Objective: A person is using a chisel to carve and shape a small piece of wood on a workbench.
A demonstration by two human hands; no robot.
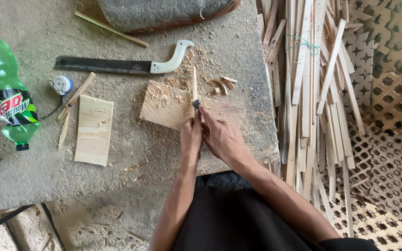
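Head view: green bottle (5,93) lying capped, contents indiscernible.

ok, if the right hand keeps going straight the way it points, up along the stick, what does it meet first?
Probably the heap of wood shavings just past the tip of the thin stick that the right hand holds; beyond lies the saw's white handle. Depth is unclear.

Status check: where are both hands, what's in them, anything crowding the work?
Left hand and right hand together, gripping thin wood strip with small blade. Strip over shaving-strewn board. Saw apart.
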